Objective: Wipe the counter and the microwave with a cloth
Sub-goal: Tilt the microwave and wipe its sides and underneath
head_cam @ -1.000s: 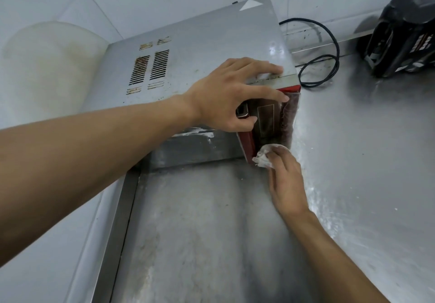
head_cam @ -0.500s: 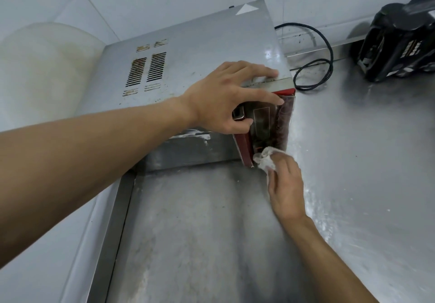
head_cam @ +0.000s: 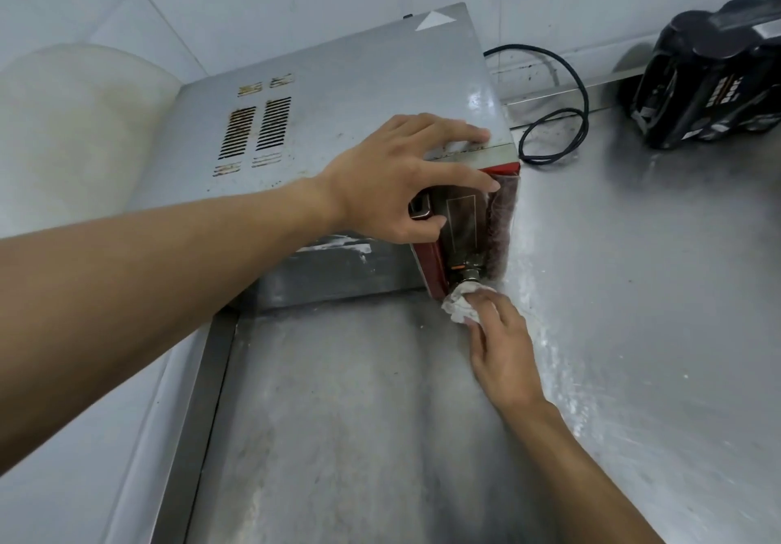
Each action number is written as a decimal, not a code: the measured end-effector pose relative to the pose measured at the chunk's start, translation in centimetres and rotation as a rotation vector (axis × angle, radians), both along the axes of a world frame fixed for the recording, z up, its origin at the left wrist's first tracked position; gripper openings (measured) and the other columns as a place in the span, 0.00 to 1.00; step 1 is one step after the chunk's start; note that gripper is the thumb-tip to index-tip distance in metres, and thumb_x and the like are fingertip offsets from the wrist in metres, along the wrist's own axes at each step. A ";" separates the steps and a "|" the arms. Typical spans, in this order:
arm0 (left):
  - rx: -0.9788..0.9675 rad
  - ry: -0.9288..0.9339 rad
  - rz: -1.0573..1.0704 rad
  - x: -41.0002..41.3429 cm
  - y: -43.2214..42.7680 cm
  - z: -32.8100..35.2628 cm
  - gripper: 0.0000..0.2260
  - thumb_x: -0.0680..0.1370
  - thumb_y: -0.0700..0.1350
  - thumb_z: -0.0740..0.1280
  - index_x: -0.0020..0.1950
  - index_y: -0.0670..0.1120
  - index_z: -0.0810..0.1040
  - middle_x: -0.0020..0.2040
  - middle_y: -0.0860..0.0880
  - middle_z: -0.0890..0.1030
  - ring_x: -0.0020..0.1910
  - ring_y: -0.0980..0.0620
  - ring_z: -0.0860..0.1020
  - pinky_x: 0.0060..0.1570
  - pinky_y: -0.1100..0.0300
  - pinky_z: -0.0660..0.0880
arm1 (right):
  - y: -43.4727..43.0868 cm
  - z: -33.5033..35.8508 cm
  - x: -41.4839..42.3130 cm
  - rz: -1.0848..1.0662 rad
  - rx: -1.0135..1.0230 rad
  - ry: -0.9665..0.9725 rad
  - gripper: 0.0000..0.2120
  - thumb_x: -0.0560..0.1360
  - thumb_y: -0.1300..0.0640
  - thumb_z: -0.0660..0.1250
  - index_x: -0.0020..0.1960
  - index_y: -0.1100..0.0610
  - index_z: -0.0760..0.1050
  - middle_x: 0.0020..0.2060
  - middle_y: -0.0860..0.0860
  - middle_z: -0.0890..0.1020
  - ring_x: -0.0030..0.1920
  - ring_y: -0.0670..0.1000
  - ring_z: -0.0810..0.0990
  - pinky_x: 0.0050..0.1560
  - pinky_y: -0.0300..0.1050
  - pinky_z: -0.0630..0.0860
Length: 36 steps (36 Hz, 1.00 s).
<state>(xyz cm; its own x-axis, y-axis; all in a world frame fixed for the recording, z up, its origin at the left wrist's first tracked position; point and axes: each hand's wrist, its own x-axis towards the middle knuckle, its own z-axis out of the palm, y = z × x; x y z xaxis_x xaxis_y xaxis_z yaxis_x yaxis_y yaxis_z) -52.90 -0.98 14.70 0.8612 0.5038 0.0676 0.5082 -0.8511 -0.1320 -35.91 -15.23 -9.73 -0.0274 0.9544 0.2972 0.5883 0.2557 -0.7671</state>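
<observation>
A grey metal microwave (head_cam: pixel 338 91) with a red front frame stands on the steel counter (head_cam: pixel 634 290). My left hand (head_cam: pixel 401 180) grips its front top corner, fingers spread over the top edge and thumb on the front. My right hand (head_cam: pixel 498 345) presses a crumpled white cloth (head_cam: pixel 458 304) against the bottom of the microwave's front panel, beside a knob. Most of the cloth is hidden under my fingers.
A black power cable (head_cam: pixel 558 112) loops on the counter behind the microwave. A black appliance (head_cam: pixel 710 82) sits at the far right by the tiled wall. A pale round board (head_cam: pixel 72 129) leans at the left. The counter's raised rim (head_cam: pixel 203 395) runs along the left.
The right hand with the cloth has slid a little down and right along the bottom of the front panel. The left hand keeps its hold on the corner.
</observation>
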 end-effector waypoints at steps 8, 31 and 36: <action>-0.001 -0.001 -0.003 0.1 -0.1 0.1 0.25 0.75 0.53 0.68 0.73 0.58 0.77 0.78 0.46 0.70 0.75 0.43 0.70 0.71 0.43 0.67 | 2.1 -0.2 -1.2 -0.057 0.008 0.019 0.18 0.80 0.67 0.65 0.69 0.58 0.76 0.69 0.59 0.75 0.67 0.62 0.75 0.68 0.61 0.75; 0.009 0.001 -0.009 0.1 0.0 0.0 0.25 0.75 0.53 0.69 0.73 0.57 0.78 0.78 0.46 0.70 0.74 0.43 0.71 0.71 0.43 0.67 | 2.0 -0.5 -0.4 -0.019 -0.053 -0.021 0.22 0.77 0.70 0.66 0.69 0.58 0.76 0.68 0.57 0.75 0.66 0.61 0.76 0.69 0.56 0.74; 0.009 0.000 -0.005 0.1 0.0 0.0 0.25 0.75 0.54 0.69 0.73 0.57 0.78 0.78 0.46 0.70 0.74 0.43 0.71 0.71 0.43 0.67 | 1.5 0.2 0.2 -0.002 -0.095 0.005 0.22 0.77 0.69 0.65 0.70 0.57 0.74 0.64 0.54 0.76 0.63 0.57 0.76 0.67 0.56 0.75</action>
<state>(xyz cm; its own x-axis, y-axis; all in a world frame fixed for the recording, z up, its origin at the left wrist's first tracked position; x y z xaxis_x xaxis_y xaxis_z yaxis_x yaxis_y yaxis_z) -52.77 -0.98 14.74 0.8635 0.4992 0.0719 0.5043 -0.8523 -0.1392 -35.75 -13.75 -9.51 -0.0238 0.9785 0.2051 0.5851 0.1800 -0.7907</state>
